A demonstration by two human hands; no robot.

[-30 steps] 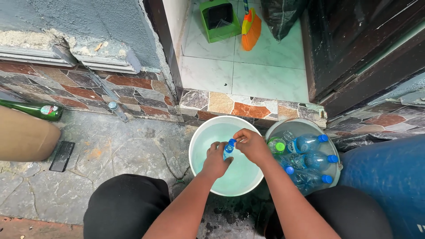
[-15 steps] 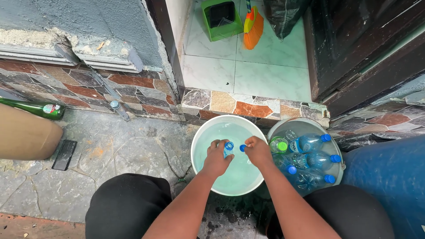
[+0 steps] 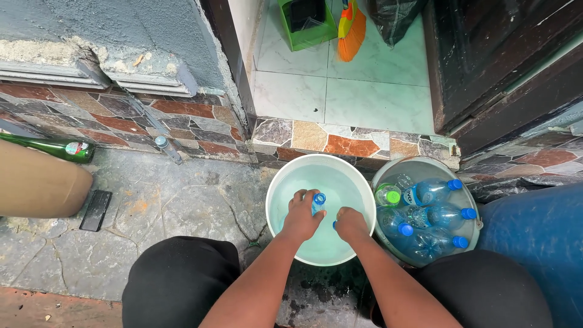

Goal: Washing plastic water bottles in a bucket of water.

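A big blue drum [image 3: 534, 243] filled the right edge of the view, and beside it stood a grey bucket [image 3: 425, 165] packed with capped plastic bottles [image 3: 434, 215], most with blue caps and one with a green. Just left of that bucket, touching or nearly so, sat the white basin [image 3: 279, 182] of pale water, between the person's knees on the stone paving [image 3: 176, 200]. Over the basin the left hand [image 3: 302, 215] was closed around a small clear bottle [image 3: 317, 203], whose neck now stood open and pointed up, ringed in blue, just above the water. A second before, the right hand had been at that neck with the blue cap on; half a second before, it had drawn a little aside with the cap pinched in its fingertips. Now the right hand [image 3: 351, 222] had dropped lower, near the water on the basin's right side, curled shut, with only a sliver of the blue cap [image 3: 334, 225] showing at its edge. So the cap was off and the bottle was open, held at the water's surface, apart from the capped ones in the bucket. Farther off lay a green glass bottle [image 3: 57, 147] and a dark phone [image 3: 96, 210] at the left.
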